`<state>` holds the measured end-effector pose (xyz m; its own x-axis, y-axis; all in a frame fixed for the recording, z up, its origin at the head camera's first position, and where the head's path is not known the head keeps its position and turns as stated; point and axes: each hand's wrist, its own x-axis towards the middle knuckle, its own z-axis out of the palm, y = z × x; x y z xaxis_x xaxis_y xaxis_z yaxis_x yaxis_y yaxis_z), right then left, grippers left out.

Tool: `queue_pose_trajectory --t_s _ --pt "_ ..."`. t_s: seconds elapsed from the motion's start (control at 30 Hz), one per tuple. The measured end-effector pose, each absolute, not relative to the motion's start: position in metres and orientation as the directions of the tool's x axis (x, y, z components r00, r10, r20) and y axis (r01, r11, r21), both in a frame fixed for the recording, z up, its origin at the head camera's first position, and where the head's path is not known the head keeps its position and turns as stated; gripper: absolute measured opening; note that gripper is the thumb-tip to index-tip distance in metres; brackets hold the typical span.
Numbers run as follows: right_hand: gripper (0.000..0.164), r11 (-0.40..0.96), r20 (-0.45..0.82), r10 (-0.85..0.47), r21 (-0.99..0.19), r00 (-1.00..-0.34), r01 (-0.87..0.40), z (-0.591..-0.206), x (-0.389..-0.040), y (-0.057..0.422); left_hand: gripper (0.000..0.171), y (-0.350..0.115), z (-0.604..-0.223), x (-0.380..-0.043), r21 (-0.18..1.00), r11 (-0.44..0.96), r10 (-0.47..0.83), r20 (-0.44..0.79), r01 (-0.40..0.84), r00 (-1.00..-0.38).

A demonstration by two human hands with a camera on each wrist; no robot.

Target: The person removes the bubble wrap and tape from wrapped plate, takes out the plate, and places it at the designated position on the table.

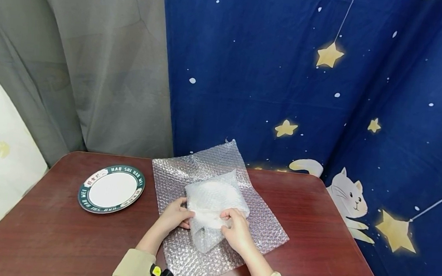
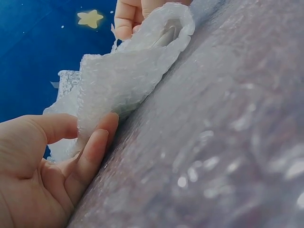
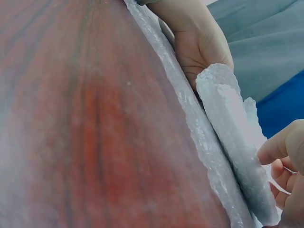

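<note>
A bubble-wrapped bundle (image 1: 216, 194) lies on a larger sheet of bubble wrap (image 1: 258, 226), something white and round showing through its layers. My left hand (image 1: 176, 214) grips the bundle's left edge, thumb above and fingers underneath. On the front right side, the thumb and forefinger of my right hand (image 1: 235, 229) pinch the folded wrap. In the left wrist view, an open fold of the bundle (image 2: 109, 85) reveals a pale rim, with a hint of green low down near the left fingertips (image 2: 110, 122). Both hands also appear in the right wrist view, either side of the bundle (image 3: 237, 142).
A white plate with a dark green lettered rim (image 1: 137, 177) sits at the left of the reddish-brown table (image 1: 47, 228). The sheet's far corner reaches past the table's back edge, against the grey curtain (image 1: 127, 81) and the blue star-patterned curtain (image 1: 242, 69).
</note>
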<state>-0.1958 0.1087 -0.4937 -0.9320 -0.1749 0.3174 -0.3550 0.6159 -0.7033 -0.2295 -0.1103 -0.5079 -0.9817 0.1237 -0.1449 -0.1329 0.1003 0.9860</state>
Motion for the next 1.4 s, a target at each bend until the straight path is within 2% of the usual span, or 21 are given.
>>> queue_pose_trajectory --t_s 0.4,0.63,1.13,1.4 --pt "0.026 0.622 0.303 -0.193 -0.698 -0.933 -0.355 -0.494 -0.201 0.117 0.075 -0.11 -0.506 -0.23 0.989 0.032 0.099 -0.145 -0.143 -0.984" --pt "0.025 0.605 0.266 -0.21 -0.72 -0.941 -0.339 -0.493 -0.204 0.121 0.072 -0.111 -0.504 -0.229 0.994 0.04 0.089 -0.109 -0.106 -0.99" --pt "0.026 0.618 0.243 -0.21 -0.718 -0.947 -0.321 -0.491 -0.207 0.127 0.069 -0.116 -0.502 -0.235 0.967 0.253 0.108 -0.049 -0.02 -0.993" --pt "0.023 0.616 0.268 -0.193 -0.715 -0.944 -0.329 -0.491 -0.211 0.135 0.056 -0.118 -0.499 -0.233 0.935 0.353 0.157 -0.017 0.04 -0.987"
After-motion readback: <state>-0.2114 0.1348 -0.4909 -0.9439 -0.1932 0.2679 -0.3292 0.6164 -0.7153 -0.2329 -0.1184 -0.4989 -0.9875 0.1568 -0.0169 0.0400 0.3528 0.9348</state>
